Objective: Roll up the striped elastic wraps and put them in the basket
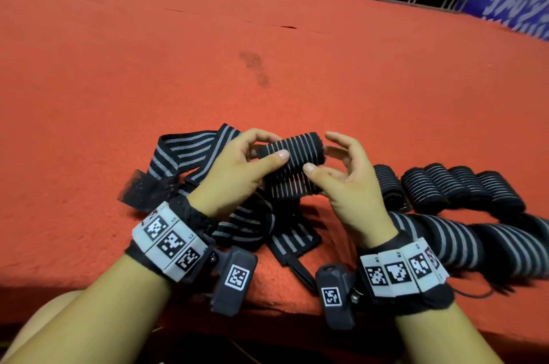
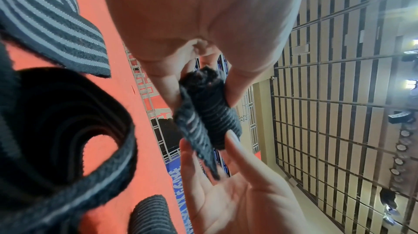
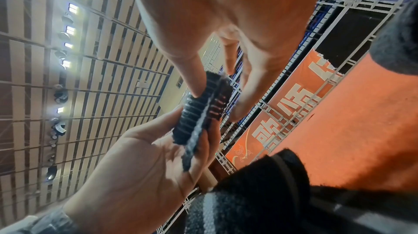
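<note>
Both hands hold a black wrap with pale stripes, partly rolled into a tight roll [image 1: 292,152], just above the red surface. My left hand [image 1: 269,146] pinches the roll's left end between thumb and fingers [image 2: 203,84]. My right hand [image 1: 322,152] has its thumb on the roll's front and a curved finger behind it [image 3: 216,103]. The wrap's loose tail [image 1: 292,185] hangs below the roll and runs down onto the surface. Loose unrolled wraps [image 1: 184,152] lie to the left. No basket appears in any view.
Several finished rolls [image 1: 460,185] stand in a row at the right, with one more [image 1: 389,185] beside my right hand. A long flat wrap [image 1: 475,242] lies at the near right. Black mesh cloth [image 1: 142,188] sits left. The red surface's front edge [image 1: 282,307] is close.
</note>
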Demonstrator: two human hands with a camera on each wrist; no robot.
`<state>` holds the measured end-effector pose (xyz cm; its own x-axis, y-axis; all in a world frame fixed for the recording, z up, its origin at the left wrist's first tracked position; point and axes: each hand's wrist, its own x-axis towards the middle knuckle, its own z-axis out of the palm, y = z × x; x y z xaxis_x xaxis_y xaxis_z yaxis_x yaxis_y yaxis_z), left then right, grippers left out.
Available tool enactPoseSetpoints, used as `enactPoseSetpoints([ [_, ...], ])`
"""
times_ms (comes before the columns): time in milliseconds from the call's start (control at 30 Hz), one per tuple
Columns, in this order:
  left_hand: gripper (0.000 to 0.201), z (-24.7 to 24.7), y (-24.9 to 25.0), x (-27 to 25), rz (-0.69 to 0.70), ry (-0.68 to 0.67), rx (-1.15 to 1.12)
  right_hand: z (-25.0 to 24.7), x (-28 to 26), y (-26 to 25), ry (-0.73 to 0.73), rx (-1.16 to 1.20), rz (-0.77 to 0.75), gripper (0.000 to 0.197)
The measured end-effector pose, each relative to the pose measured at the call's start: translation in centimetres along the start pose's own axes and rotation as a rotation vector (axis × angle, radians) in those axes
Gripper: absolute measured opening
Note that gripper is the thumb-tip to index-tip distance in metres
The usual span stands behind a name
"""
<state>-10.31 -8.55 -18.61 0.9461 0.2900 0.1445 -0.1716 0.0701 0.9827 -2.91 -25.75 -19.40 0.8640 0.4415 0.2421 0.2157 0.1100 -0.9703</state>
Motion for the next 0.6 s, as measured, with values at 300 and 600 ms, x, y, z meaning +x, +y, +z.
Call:
enactPoseSetpoints([
  [300,0.036,0.8,-0.6,0.0,0.165,0.075,0.27,0.8,0.9,-1.1,0.135,0.294,0.125,0.029],
  [600,0.036,1.7,-0.5,-0.5,0.086,0.009,0.303,0.7,0.8,-2.2,0.047,-0.012,0.123,0.04],
])
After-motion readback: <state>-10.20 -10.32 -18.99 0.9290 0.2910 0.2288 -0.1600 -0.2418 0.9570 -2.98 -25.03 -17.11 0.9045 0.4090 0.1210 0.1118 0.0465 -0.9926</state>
